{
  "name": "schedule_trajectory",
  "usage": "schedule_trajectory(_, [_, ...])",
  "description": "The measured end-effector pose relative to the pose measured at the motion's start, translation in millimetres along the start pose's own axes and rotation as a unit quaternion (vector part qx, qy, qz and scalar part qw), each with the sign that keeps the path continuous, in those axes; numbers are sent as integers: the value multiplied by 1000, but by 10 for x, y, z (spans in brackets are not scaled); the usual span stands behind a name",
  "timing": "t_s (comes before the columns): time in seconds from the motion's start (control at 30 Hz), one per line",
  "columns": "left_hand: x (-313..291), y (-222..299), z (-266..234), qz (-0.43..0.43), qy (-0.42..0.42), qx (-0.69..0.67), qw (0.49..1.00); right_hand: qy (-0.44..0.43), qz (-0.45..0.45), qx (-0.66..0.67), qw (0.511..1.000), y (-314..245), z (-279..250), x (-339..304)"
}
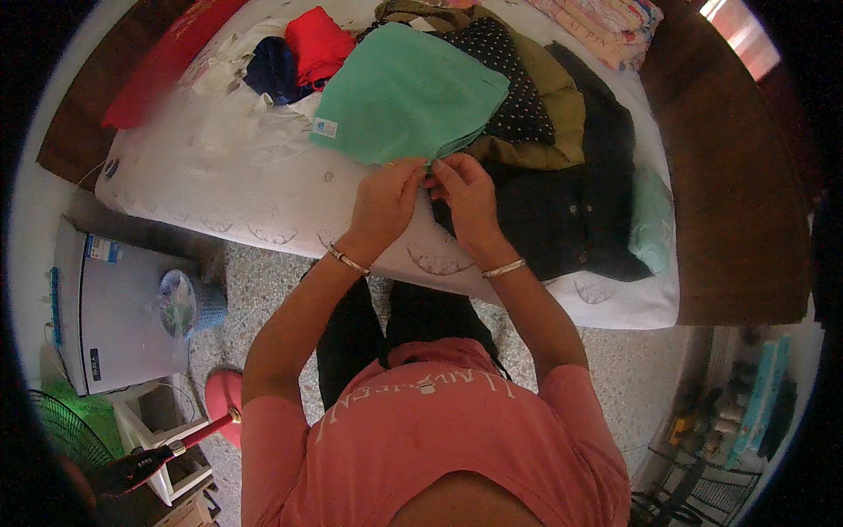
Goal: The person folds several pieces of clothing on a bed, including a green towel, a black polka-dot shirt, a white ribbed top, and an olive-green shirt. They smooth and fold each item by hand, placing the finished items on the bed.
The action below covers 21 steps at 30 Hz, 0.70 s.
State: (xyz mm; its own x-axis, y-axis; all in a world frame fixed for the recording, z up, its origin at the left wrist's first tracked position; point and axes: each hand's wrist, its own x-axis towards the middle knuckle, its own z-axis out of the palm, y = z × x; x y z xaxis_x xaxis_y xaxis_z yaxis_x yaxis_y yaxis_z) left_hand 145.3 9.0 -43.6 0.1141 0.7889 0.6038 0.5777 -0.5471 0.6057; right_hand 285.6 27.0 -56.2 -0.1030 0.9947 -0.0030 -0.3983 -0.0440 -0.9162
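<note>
A mint-green cloth [399, 97], flat with layered edges and a small white label at its left corner, lies on the bed. My left hand [386, 200] and my right hand [467, 195] meet at its near corner, with thumbs and fingertips pinched on the fabric. Both hands are closed, close together above the bed's front edge. Partly under the cloth is a black garment with white dots [518, 101]. An olive garment [562, 132] and a black garment [562, 206] lie to its right. The exact fold between my fingertips is hidden.
Red cloth [320, 46] and navy cloth [274, 70] sit on the white mattress [184, 180]. A pale green bundle [650, 224] rests at its right edge. Below left stand a small fridge [132, 312], a blue basket [209, 306] and a fan [70, 430]. A wire rack [702, 483] is lower right.
</note>
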Motion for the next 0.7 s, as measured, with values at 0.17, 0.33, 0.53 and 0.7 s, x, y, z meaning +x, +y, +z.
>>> schedule_trajectory(0.17, [99, 15, -87, -151, -25, 25, 988, -4, -2, 22, 1000, 37, -40, 12])
schedule_trajectory(0.33, [317, -56, -163, -155, 138, 0, 978, -1, 3, 22, 1000, 8, -23, -17])
schedule_trajectory(0.53, [78, -46, 76, 75, 62, 72, 993, 15, 25, 50, 998, 5, 40, -24])
schedule_trajectory(0.7, [40, 62, 57, 95, 1, 68, 993, 47, 64, 79, 994, 31, 8, -35])
